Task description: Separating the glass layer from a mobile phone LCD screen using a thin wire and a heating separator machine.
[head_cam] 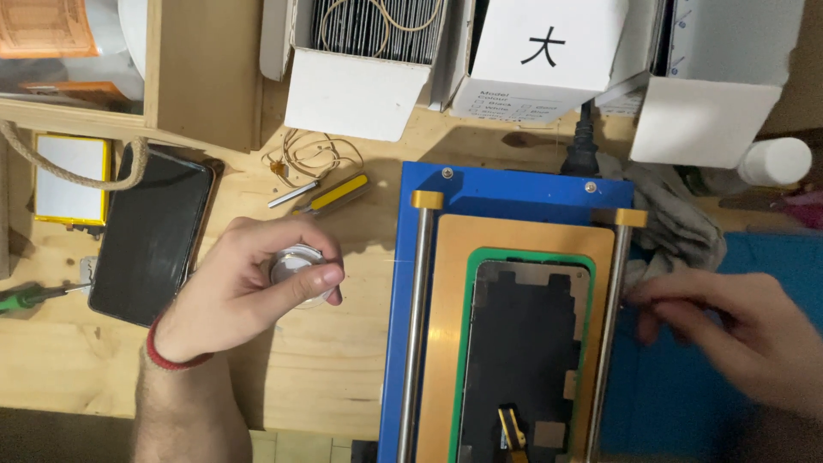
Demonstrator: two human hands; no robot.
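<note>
Left hand (249,296) pinches small silver spool (296,266) between thumb and fingers, lifted over wooden table (326,377). Right hand (737,330), fingers pressed together, looks blurry; we cannot tell if it holds anything. We see big blue machine (506,193) cradling dark phone screen (527,360) face-down, snug in green frame so it stays put. Black phone (150,236) lies left. Yellow screwdriver (330,195) waits nearby.

Warm, fairly dim indoor light falls from above, leaving the wooden bench (326,377) evenly lit. The left hand (249,296) casts a soft shadow beneath it. The right hand (737,330) is smeared, probably by motion blur. The white boxes (536,51) along the top look slightly overexposed.
</note>
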